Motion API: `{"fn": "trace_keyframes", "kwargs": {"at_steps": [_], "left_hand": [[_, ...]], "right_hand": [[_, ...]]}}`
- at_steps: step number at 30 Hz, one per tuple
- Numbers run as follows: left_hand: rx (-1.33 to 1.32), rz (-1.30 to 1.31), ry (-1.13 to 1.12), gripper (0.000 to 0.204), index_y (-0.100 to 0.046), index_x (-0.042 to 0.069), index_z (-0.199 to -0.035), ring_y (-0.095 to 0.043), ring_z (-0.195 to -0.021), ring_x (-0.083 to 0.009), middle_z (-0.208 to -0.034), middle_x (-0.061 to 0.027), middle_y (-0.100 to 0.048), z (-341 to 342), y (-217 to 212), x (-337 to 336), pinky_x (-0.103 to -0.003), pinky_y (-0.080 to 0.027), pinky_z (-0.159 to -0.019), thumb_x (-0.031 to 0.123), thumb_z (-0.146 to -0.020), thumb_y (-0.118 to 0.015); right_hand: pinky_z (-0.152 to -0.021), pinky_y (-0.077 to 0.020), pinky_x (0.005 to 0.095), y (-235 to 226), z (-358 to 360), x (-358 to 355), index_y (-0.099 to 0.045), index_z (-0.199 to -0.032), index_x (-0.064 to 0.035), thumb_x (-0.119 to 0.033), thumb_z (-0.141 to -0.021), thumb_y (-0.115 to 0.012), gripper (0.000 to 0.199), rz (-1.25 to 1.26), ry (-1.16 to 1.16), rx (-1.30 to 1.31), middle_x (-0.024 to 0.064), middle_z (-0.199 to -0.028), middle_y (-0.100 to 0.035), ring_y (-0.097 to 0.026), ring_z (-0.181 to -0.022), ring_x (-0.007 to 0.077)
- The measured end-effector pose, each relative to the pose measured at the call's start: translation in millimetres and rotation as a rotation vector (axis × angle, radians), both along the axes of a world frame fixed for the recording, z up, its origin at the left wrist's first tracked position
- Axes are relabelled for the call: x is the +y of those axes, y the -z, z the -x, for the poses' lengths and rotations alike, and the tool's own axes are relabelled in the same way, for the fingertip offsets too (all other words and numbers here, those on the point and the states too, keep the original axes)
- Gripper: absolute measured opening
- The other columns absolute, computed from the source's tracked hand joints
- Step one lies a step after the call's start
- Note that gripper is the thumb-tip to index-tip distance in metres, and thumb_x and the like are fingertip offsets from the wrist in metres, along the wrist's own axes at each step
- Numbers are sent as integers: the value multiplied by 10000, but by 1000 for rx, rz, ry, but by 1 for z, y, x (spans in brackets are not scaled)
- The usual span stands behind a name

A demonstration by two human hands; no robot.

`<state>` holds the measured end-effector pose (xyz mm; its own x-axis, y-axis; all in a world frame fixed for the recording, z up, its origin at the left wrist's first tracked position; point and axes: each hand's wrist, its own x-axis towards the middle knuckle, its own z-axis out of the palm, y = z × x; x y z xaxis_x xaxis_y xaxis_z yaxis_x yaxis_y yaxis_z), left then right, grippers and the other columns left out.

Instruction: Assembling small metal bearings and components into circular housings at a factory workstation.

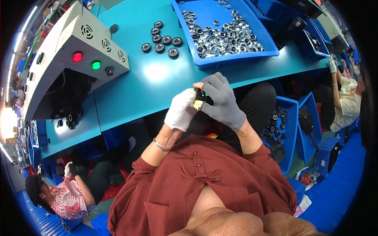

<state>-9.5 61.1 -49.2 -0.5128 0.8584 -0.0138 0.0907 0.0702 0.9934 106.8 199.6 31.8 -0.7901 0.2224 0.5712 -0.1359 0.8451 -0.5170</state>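
Note:
Above my lap, close to the table's front edge, my left hand (181, 110) in a white glove and my right hand (222, 100) in a grey glove meet around a small black wheel (200, 94). Fingers of both are closed on it and cover most of it. Something pale yellow (197, 105) shows at the right thumb's tip; I cannot tell whether it is a finger cover. Several black wheels with metal centres (159, 48) lie loosely grouped on the teal table (138, 92), beyond my hands.
A blue tray (236, 59) of shiny metal bearings stands at the far right. At left is a beige machine (94, 43) with red and green lamps; black wheels lie beneath. A blue bin (290, 155) with wheels sits right of my lap. Other people (71, 196) work on both sides.

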Motion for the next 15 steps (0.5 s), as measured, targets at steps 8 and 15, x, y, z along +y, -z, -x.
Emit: {"fn": "trace_keyframes", "kwargs": {"at_steps": [8, 15], "left_hand": [[-1280, -337, -33, 323, -533, 37, -1247, -614, -1013, -205, -1137, -79, -612, -19, -31, 2, -370, -516, -915, 302, -1063, -519], [-1388, -340, 38, 352, -513, 42, -1269, -602, -1029, -217, -1156, -90, -597, -23, -43, 2, -384, -510, -932, 330, -1067, -509]], "right_hand": [[-790, -467, 385, 5, -2, 2, -677, -1052, -25, -148, -703, -741, 375, 32, 13, -35, 106, -981, -618, -552, -891, 303], [-805, -471, 377, 6, -2, 0, -687, -1024, -23, -117, -688, -717, 351, 119, 13, -32, 112, -965, -629, -562, -893, 301]]}}
